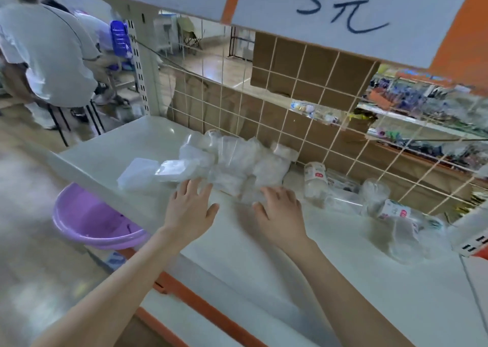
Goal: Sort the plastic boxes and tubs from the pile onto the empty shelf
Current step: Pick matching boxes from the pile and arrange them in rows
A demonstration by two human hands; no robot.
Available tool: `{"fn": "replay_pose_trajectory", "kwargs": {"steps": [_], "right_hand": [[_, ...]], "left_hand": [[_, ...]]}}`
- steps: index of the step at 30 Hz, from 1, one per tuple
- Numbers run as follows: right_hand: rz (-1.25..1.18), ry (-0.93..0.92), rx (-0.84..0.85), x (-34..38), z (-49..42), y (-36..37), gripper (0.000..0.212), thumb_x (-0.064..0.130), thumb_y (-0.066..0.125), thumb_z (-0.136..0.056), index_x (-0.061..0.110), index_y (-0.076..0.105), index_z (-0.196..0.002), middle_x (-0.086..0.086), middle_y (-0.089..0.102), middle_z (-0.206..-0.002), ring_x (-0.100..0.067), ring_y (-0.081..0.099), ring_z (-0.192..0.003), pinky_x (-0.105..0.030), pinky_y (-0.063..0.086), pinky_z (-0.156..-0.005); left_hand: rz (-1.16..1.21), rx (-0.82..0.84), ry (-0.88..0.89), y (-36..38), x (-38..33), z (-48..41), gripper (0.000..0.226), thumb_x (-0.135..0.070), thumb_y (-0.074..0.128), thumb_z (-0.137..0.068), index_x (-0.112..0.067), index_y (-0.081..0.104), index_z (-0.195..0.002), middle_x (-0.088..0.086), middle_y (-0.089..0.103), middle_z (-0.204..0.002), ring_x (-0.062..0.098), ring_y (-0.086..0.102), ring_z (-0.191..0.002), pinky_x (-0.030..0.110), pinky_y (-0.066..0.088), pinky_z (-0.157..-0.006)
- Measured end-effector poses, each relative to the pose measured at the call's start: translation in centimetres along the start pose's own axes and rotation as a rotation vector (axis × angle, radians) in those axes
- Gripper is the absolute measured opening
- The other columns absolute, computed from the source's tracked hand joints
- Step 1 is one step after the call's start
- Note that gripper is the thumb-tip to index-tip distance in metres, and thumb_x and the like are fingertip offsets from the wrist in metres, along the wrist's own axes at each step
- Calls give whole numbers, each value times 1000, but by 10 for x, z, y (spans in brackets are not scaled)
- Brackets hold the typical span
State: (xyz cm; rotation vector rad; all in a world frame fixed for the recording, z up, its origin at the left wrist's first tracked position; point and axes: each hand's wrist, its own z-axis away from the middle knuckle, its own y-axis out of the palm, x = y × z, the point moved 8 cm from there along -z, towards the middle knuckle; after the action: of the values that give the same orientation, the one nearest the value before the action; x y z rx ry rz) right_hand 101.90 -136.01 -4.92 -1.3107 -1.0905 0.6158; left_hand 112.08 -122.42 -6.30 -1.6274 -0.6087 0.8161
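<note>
**Both hands at near edge of pile, nothing lifted**

The pile (pixel 232 159) of clear plastic boxes sits mid-frame on the white shelf (pixel 343 280), pushed back against the wire grid (pixel 290 95). Its long axis runs left to right along the grid, with a flat box sticking out at the left end.

The left hand (pixel 190 209) is palm down, fingers straight and spread, tips at the pile's near edge; it holds nothing. The right hand (pixel 280 212) is also palm down, with fingers bent over a clear box at the pile's lower right corner. Blur hides whether they grip it or only touch it.

Key relation: the pile lies directly beyond both sets of fingertips, up-frame, across the reach. The hands are about equally near, left on the pile's middle and right on its right end. The likely next step is closing on a box and drawing it toward the bare shelf front.

Clear jars (pixel 314 177) lie right of the pile, close to the right hand. A purple basin (pixel 92 214) sits lower left, below the shelf edge.
</note>
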Motion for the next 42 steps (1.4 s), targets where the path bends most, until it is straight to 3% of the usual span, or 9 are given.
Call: {"fn": "replay_pose_trajectory", "kwargs": {"steps": [8,13,19,24,26,30,34,38,42], "right_hand": [[-48,110,-16,11,5,22,44,36,36,-97,19,39,-137,-2,34,-145,-25,25,-133,-35,26,-104],[-170,195,-126,11,17,25,69,49,25,-78,11,51,-128,-8,47,-134,-30,37,-124,-38,33,-99],[-252,221,-136,13,32,39,69,51,24,-79,9,55,-123,-10,53,-126,-29,42,-119,-34,30,-99],[-349,219,-173,14,38,36,52,35,33,-85,4,57,-119,-13,56,-122,-31,44,-115,-27,29,-98],[-395,188,-204,17,40,29,45,26,40,-84,3,56,-120,-12,56,-121,-30,45,-115,-16,25,-94],[-458,62,-209,34,38,19,57,37,49,-82,2,49,-126,-2,49,-123,-12,38,-112,-1,18,-93],[-484,6,-215,43,35,11,80,53,47,-68,6,44,-132,7,41,-122,-4,32,-113,4,14,-92],[-498,54,-247,39,37,9,82,43,60,-64,7,41,-134,2,43,-124,-11,39,-116,4,18,-89],[-515,123,-324,35,40,6,77,36,61,-64,7,43,-133,-5,47,-128,-17,44,-118,-6,26,-83]], "left_hand": [[17,-20,140,9,12,-7,50,-37,47,-90,-18,38,-136,8,34,-139,29,27,-129,37,30,-100],[108,3,202,20,16,-4,50,-38,56,-84,-20,46,-130,4,39,-134,33,21,-135,40,31,-102],[347,-45,250,20,20,-8,66,-52,48,-63,-11,61,-113,11,55,-114,37,48,-111,38,38,-95],[1007,83,33,9,16,-4,46,-47,64,-67,-22,61,-106,-5,55,-102,10,53,-93,22,38,-80],[1446,251,-139,15,7,1,28,-45,57,-72,-25,62,-90,0,60,-92,14,57,-81,28,43,-75],[1911,561,-430,28,-15,14,32,-35,39,-94,-11,56,-106,14,61,-103,31,60,-87,42,47,-78],[1926,613,-455,27,-26,21,46,-44,31,-96,-8,60,-99,17,62,-92,32,58,-73,37,45,-64],[1921,654,-385,30,-34,22,54,-51,24,-97,-11,60,-101,14,63,-91,27,56,-68,31,45,-57],[1847,642,-199,26,-41,26,27,-29,37,-98,-16,58,-108,7,67,-93,21,58,-74,30,54,-62]]}}
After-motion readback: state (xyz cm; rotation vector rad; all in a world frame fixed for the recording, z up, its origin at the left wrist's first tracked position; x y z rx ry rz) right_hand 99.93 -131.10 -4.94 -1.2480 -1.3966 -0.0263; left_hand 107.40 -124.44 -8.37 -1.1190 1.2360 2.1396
